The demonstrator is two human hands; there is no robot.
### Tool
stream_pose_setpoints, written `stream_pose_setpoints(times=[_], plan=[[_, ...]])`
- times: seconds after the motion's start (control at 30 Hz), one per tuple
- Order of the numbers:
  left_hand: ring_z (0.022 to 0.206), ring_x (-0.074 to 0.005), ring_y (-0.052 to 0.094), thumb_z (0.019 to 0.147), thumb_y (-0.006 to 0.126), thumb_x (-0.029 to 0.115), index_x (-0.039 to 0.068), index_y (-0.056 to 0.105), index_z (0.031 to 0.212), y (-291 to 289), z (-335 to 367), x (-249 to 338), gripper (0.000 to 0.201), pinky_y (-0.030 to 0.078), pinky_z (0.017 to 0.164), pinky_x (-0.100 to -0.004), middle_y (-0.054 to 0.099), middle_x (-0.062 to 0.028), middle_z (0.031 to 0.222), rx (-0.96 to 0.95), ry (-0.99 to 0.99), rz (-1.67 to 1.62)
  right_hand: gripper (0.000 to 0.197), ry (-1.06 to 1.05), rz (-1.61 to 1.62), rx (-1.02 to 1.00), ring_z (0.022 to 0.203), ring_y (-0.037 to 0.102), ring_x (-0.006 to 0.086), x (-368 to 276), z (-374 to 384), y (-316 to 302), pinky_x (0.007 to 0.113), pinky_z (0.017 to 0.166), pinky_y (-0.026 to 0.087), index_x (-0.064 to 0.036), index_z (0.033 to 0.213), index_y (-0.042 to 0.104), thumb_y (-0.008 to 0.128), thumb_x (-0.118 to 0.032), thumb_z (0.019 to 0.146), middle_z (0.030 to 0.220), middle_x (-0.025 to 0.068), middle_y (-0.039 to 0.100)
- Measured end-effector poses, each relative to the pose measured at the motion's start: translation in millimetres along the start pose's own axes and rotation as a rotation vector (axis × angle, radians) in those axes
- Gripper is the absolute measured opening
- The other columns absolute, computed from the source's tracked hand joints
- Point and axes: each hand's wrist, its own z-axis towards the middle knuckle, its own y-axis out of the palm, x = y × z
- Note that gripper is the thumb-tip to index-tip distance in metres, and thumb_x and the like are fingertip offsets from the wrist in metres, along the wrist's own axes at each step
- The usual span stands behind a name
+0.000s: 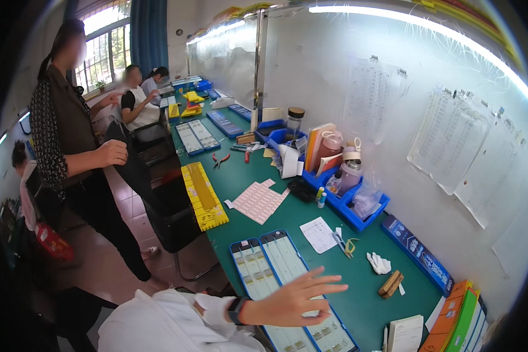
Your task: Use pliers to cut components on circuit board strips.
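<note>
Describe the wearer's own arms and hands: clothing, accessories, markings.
Left arm: loose white sleeve, ending short of the wrist. Black watch-like band on the wrist. The left hand is ungloved, with slim bare fingers; no markings or cables that I can make out. The right hand isn't in view.

At lower centre, a spread left hand (296,298) over a blue-edged compartment case (284,262); a person (76,120) stands upper left.
</note>
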Motion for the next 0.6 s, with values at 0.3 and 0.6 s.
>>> stream_pose_setpoints(times=[0.3, 0.6], plan=[[0.138, -0.0373, 0.025, 0.088, 0.059, 0.027, 0.009, 0.044, 0.118, 87, -38, -22, 0.038, 0.015, 0.112, -0.0563, 0.029, -0.0206, 0.147, -0.368, -0.190, -0.083, 0.027, -0.059, 0.017, 0.012, 0.057, 0.061, 0.0208, 7, -2, 13, 0.026, 0.052, 0.047, -0.0019, 0.069, 0.061, 0.047, -0.020, 0.084, 0.066, 0.0110, 0.063], [0.137, -0.0358, 0.027, 0.087, 0.062, 0.021, 0.009, 0.053, 0.100, 55, -62, -23, 0.019, 0.020, 0.112, -0.0533, 0.035, -0.0192, 0.144, -0.123, -0.542, -1.023, 0.030, -0.080, 0.013, -0.112, 0.071, 0.065, 0.0249, 17, -6, 11, 0.031, 0.068, 0.054, 0.0022, 0.076, 0.062, 0.044, -0.020, 0.087, 0.076, 0.0144, 0.066]])
